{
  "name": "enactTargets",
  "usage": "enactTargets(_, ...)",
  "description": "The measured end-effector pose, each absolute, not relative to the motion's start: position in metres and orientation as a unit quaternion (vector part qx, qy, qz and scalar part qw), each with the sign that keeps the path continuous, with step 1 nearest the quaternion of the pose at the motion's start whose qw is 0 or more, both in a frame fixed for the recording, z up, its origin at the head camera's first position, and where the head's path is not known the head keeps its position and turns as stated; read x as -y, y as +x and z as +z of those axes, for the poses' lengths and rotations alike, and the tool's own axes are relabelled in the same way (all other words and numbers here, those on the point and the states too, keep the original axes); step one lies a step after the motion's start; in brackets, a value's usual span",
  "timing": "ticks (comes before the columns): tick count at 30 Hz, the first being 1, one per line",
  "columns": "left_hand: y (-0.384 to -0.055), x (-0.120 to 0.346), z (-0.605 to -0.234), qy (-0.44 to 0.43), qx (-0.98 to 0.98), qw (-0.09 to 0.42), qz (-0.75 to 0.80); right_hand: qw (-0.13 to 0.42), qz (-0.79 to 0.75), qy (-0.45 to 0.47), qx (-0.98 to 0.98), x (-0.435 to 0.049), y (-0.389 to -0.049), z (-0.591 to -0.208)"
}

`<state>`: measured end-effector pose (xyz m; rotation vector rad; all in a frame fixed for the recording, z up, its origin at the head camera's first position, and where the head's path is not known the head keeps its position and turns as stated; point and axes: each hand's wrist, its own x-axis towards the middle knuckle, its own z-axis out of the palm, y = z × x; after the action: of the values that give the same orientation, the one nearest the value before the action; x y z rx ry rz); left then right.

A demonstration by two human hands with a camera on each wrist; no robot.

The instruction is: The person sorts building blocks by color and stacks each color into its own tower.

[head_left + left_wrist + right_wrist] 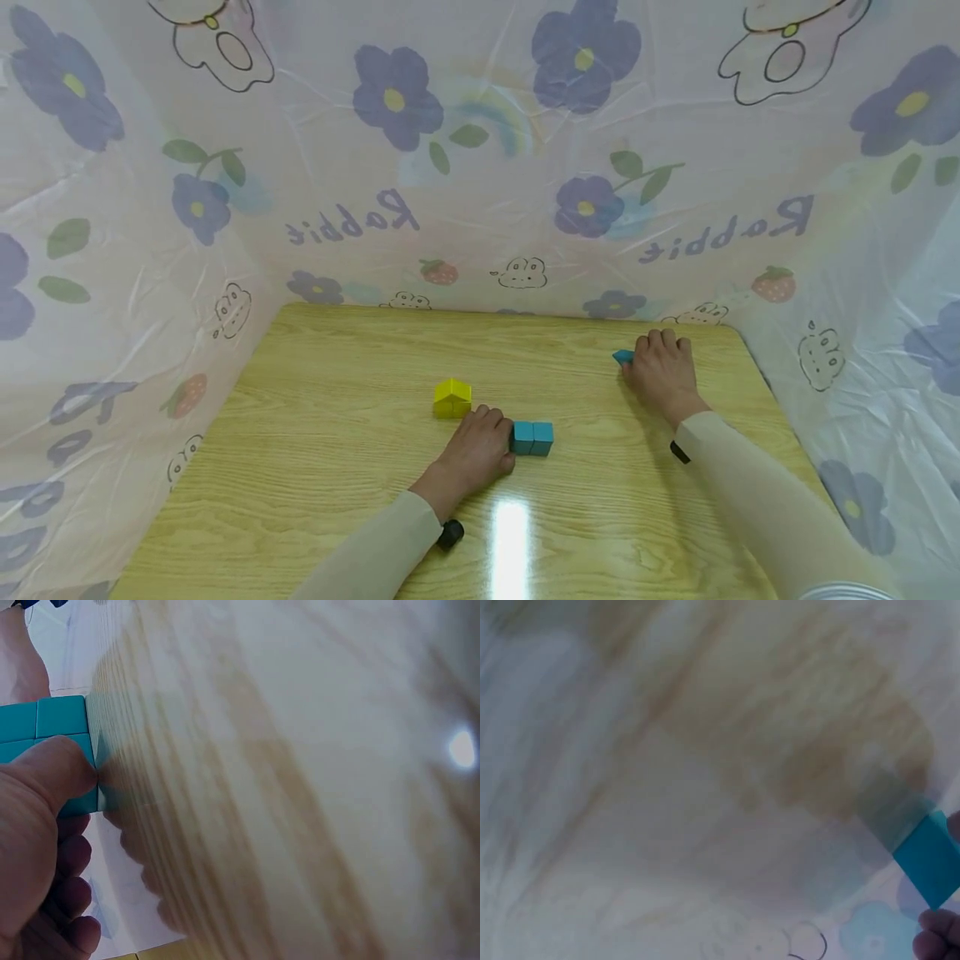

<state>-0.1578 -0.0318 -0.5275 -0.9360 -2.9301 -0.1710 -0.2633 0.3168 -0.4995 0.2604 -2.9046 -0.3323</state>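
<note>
On the wooden table, a group of blue cubes [532, 438] stands side by side, with seams in two directions in the left wrist view. My left hand [475, 446] grips it from the left, the thumb [64, 769] against the near face; the other fingertips are partly hidden. Just up and left of that hand stand yellow blocks [452, 399] with a peaked top. Farther off at the right, my right hand [663, 371] holds a small blue block [622, 357] with a pointed end, between thumb and fingers. Most of this block [932, 860] is hidden or cropped.
A patterned cloth [465, 167] with flowers and rabbits hangs around the back and sides of the wooden table [337, 433]. Dark wrist devices sit at both cuffs. A bright reflection lies on the tabletop near the front.
</note>
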Motion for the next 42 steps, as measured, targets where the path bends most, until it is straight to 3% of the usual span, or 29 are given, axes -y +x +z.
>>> enactTargets(14,-0.157,0.031,-0.527,-0.296,0.953,0.024,-0.06,0.095,-0.097,0.085,0.987,-0.311,-0.261,-0.508)
enactTargets(24,-0.157,0.03,-0.525,-0.294,0.954,0.014,-0.059,0.127,-0.086,0.137,0.979,-0.306,-0.255,-0.51)
enactTargets(31,-0.157,0.031,-0.525,-0.296,0.953,0.014,-0.061,0.118,-0.108,0.188,0.969,-0.297,-0.248,-0.511)
enactTargets(42,-0.157,0.031,-0.526,-0.297,0.952,0.019,-0.067,0.112,-0.091,0.141,0.979,-0.299,-0.241,-0.514)
